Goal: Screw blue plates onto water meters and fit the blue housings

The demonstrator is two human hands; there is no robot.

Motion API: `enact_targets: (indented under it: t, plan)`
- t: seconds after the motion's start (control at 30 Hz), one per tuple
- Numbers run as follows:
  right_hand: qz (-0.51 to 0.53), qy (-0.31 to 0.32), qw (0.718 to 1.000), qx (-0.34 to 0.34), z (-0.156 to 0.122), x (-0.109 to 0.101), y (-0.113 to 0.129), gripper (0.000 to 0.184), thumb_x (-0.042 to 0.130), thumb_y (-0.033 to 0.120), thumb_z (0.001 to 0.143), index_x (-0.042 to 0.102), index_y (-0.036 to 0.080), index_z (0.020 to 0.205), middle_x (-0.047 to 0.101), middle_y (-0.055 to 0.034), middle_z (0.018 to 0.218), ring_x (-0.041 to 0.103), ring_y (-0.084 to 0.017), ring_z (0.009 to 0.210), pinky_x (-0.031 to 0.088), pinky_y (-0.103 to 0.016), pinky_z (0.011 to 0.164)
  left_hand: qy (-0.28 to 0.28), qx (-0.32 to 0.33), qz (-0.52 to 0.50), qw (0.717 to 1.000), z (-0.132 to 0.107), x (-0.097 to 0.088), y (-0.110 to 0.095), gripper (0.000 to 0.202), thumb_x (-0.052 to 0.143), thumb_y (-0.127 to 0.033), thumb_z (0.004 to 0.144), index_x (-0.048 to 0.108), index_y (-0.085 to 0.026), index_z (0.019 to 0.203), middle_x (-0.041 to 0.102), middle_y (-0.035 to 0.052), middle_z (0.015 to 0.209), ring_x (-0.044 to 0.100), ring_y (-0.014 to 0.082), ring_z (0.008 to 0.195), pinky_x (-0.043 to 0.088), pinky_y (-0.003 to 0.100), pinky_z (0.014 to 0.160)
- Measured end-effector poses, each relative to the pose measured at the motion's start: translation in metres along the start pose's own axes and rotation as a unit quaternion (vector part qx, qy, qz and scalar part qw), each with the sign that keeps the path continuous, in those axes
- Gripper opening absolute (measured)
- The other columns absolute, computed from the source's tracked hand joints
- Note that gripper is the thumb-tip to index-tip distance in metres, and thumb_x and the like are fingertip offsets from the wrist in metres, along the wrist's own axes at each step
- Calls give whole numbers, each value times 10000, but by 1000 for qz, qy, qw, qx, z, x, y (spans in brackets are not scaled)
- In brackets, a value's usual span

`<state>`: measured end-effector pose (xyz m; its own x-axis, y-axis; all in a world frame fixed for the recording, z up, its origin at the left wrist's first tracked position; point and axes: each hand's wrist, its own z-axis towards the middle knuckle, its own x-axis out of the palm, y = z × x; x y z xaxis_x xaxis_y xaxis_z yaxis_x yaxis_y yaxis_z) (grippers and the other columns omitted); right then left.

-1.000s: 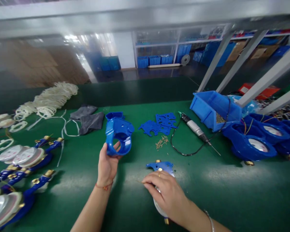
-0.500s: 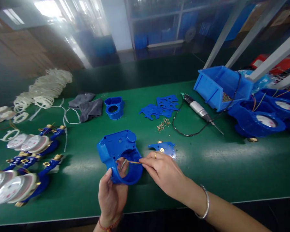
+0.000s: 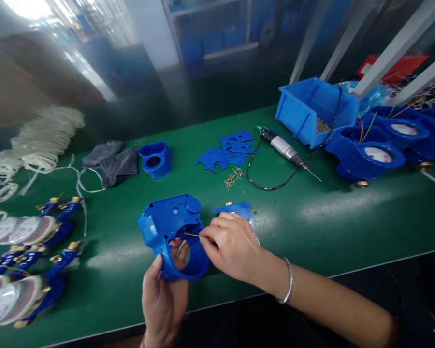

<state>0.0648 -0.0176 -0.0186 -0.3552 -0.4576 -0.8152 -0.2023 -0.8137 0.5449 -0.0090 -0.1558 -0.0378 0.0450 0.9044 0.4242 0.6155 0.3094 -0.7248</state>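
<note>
My left hand (image 3: 165, 299) grips a blue plastic meter housing (image 3: 172, 215) from below, its thumb on the near rim and fingers showing through the round opening. The housing is tilted up towards me above the bench. Between the pinched thumb and fingers of my right hand (image 3: 234, 244) is a thin yellow wire (image 3: 192, 235), which runs into the housing's opening. Just behind that hand lies a blue plate (image 3: 243, 209) with a brass fitting, partly hidden by the hand.
Several water meters (image 3: 18, 295) stand at left. Farther back are dark cloth pieces (image 3: 119, 166), another blue housing (image 3: 155, 159), flat blue plates (image 3: 235, 145), small screws (image 3: 234, 178) and an electric screwdriver (image 3: 284, 147). A blue bin (image 3: 300, 111) and assembled housings (image 3: 362, 159) stand right.
The view has shifted, so bench items appear farther left. My right hand has come slightly closer over the housing's rim, and less of the wire shows. My left hand keeps its hold.
</note>
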Motion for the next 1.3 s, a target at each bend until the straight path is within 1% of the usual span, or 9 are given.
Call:
enact_targets:
  t: [0.13,0.43,0.67,0.8,0.9,0.97,1.07,1.17,1.3]
  plan:
    - [3,-5,1000,13,0,2,1,183,533,245,864,680,190,769,655,-13,711,551,-163,722,324,-300,677,2,17,17,1000,-3,1,1,299,654,-430,681,734,-166,796,715,67,840,663,233,886,524,358,870]
    - [-3,-11,999,35,-2,2,1,141,526,227,832,622,185,738,634,-11,680,555,-155,684,276,-287,603,-23,-19,6,1000,-7,4,0,351,718,-459,575,737,-183,790,710,55,906,625,236,999,464,366,962]
    - [-7,-2,999,45,-2,0,5,157,487,227,843,608,175,757,645,-30,702,566,-151,607,215,-286,539,-27,-24,18,999,-12,8,0,400,783,-484,499,719,-197,771,708,47,897,626,243,1000,512,338,886]
    - [13,8,999,43,-3,2,6,198,451,257,888,607,174,797,660,-51,748,598,-172,643,267,-283,541,13,2,48,999,-14,6,4,530,830,-463,495,687,-202,934,704,45,944,639,213,956,531,289,840]
    - [44,10,998,49,-4,-1,5,152,456,256,899,574,179,841,663,-33,748,613,-160,654,354,-272,568,63,52,103,991,-16,3,8,636,825,-457,555,617,-215,1106,698,58,982,660,221,894,549,316,811]
    - [121,8,990,74,-4,-6,2,80,472,197,873,523,178,931,659,-15,744,617,-136,642,405,-248,580,94,94,146,980,-17,2,10,692,808,-444,606,553,-210,1206,680,84,1053,653,256,954,546,338,827]
    - [293,18,948,122,-4,-20,-4,173,439,170,871,453,173,1044,644,-12,736,624,-129,653,468,-250,625,129,141,211,958,-15,-1,14,789,784,-402,660,429,-200,1335,626,128,1181,624,288,1042,543,356,848]
    - [427,45,889,159,-6,-32,-15,296,335,377,955,455,181,1142,649,-49,791,646,-171,756,517,-331,718,163,200,310,915,-11,-1,15,882,779,-387,664,331,-204,1401,541,161,1291,578,316,1116,556,379,828]
    - [599,78,774,187,-11,-36,-31,572,314,628,904,449,209,1270,631,-114,1103,616,-214,1022,506,-393,879,163,335,504,779,-10,6,8,929,787,-371,650,292,-252,1428,423,152,1372,467,339,1220,539,445,843]
